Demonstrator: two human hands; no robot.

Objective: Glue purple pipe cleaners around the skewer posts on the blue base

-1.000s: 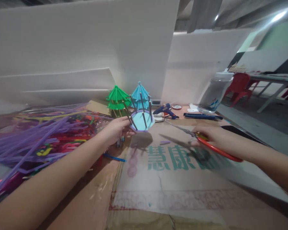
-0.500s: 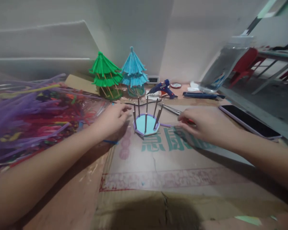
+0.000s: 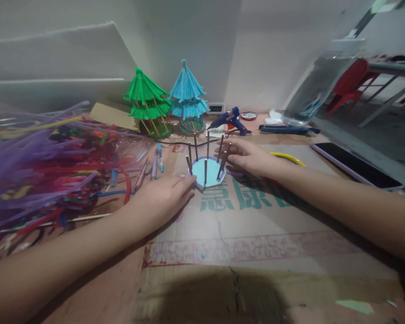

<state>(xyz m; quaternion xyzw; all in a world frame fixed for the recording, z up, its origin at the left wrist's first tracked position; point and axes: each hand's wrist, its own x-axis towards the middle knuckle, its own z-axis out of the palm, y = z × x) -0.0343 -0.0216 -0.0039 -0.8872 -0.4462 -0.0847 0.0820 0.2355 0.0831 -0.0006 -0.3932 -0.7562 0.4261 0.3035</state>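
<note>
A light blue octagonal base (image 3: 207, 173) edged with purple pipe cleaner lies on the cardboard, several dark sticks (image 3: 205, 171) standing around its rim. At its near left edge my left hand (image 3: 165, 193) has its fingers closed together, the fingertips on the edge. My right hand (image 3: 245, 155) is on the base's far right side, fingers apart and curved around behind the right-hand sticks; whether they touch is unclear. A loose end of purple pipe cleaner (image 3: 234, 173) runs out from the base beneath that hand. A yellow curved handle (image 3: 288, 157) shows behind my right forearm.
Green (image 3: 146, 101) and blue (image 3: 188, 99) two-tiered pavilions stand at the back, near a glue gun (image 3: 231, 121). Pipe cleaners (image 3: 54, 166) are heaped at left. A box cutter (image 3: 288, 129), clear bottle (image 3: 319, 85) and phone (image 3: 357, 165) are at right.
My right hand has left the scissors and moved left to the base's sticks. My left hand has come nearer and right, onto the base's edge. The view has shifted slightly.
</note>
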